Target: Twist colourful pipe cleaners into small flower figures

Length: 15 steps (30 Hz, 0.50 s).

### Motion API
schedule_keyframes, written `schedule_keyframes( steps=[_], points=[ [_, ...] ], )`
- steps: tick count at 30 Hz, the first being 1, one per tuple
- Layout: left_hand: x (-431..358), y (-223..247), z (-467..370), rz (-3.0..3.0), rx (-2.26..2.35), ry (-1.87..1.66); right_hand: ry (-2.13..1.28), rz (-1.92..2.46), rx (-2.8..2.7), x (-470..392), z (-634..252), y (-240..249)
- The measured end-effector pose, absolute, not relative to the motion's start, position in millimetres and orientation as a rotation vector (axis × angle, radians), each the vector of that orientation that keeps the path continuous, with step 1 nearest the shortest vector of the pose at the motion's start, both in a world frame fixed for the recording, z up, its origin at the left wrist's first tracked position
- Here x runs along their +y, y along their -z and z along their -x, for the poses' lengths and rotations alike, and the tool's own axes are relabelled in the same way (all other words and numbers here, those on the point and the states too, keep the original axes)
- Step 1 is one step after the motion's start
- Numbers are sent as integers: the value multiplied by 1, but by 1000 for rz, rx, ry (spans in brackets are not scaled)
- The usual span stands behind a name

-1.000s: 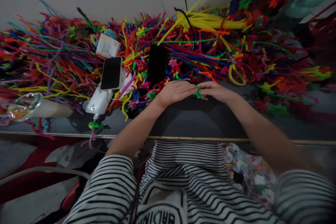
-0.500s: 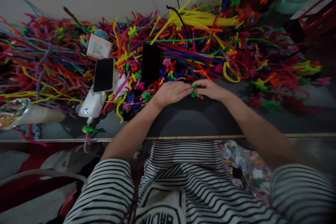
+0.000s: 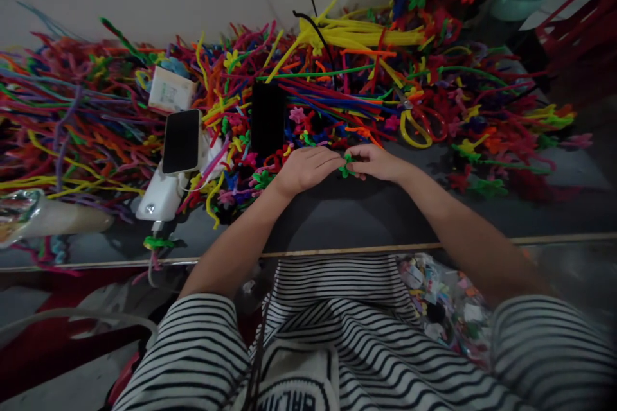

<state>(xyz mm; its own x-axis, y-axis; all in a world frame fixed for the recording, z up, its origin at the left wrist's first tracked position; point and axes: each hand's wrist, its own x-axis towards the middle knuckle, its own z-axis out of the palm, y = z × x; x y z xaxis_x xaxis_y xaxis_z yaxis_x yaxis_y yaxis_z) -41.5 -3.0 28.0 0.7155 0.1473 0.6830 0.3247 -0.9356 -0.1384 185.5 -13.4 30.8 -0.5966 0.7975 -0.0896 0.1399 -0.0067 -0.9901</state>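
Between my two hands is a small green pipe-cleaner flower (image 3: 346, 167), held just above the dark tabletop near its front part. My left hand (image 3: 308, 170) pinches it from the left with the fingertips, its back turned up. From the right, my right hand (image 3: 373, 162) grips the same flower between thumb and fingers. Parts of the flower are covered by the fingertips. Just behind the hands lie small finished-looking pipe-cleaner flowers, among them a pink one (image 3: 297, 116), and a black phone-like slab (image 3: 268, 118).
Heaps of coloured pipe cleaners (image 3: 110, 135) cover the table's back and left. Scissors with yellow and red handles (image 3: 418, 127) lie right of centre. A phone (image 3: 182, 141) rests on a white power bank (image 3: 161, 196). A plastic cup (image 3: 62, 215) lies at the left edge.
The whole view has shifted slightly, so the table's things appear a little further left. Both hands keep hold of the green flower, with only small finger movement.
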Motion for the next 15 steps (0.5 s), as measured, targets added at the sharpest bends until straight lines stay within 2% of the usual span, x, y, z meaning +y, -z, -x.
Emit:
schedule_keyframes(
  steps=[15],
  points=[
    [5,-21,41,2820,-433,1112,-1697,945,-1764,-6,-190,-26]
  ],
)
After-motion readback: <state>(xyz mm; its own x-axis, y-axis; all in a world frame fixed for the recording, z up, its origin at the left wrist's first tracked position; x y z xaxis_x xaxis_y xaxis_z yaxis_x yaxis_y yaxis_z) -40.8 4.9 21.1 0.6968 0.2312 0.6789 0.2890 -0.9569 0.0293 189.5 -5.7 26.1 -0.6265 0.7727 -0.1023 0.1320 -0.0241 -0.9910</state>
